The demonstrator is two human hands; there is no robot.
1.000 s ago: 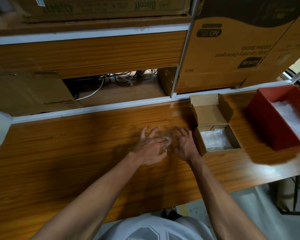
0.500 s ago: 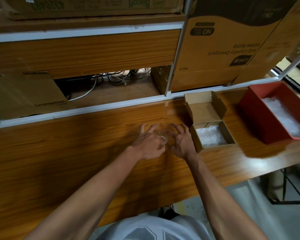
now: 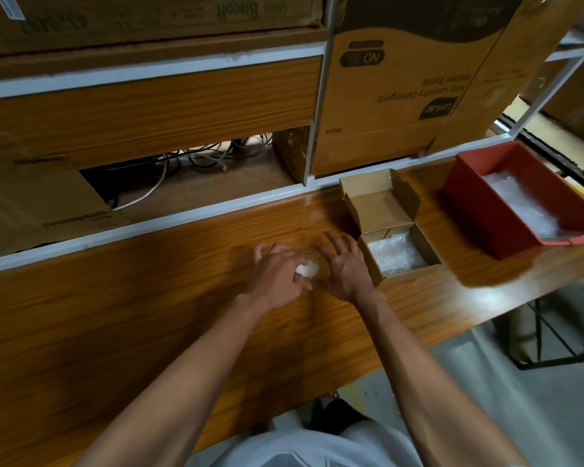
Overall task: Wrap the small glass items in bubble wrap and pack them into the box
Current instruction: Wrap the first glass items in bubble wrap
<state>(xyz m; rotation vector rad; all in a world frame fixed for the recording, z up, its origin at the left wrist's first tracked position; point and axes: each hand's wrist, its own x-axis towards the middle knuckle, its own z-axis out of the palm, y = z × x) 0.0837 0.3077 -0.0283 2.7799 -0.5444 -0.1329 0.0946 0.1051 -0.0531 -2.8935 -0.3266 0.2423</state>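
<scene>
Both hands work close together low on the worktop (image 3: 122, 318), which lets the wood take the weight of a fragile thing while it is being covered. The left hand (image 3: 277, 278) has its fingers (image 3: 270, 252) curled over a small pale item (image 3: 307, 268) that shows just at its thumb side; it looks like the glass piece partly under clear wrap (image 3: 312, 256), though blur and the clearness of the wrap make its edges hard to tell. The right hand (image 3: 343, 273) sits just across the item, its fingers (image 3: 334, 242) spread and raised, tips pointing away from the body. That spread seems meant to press or smooth the sheet down around the item while the left hand keeps it from rolling; whether the right fingertips touch the wrap cannot be told.

Just beyond the right fingers, on their outer side, stands the small box (image 3: 368, 197), lid folded back. It is near enough for a short carry, and its floor is already lined with bubble wrap (image 3: 397, 256), probably as padding. Farther out on the same side is a red bin (image 3: 472, 193) holding more wrap (image 3: 523, 203), likely the supply, well apart from the hands.

By my judgement the wrapping step is in hand and the item is not yet packed.
</scene>
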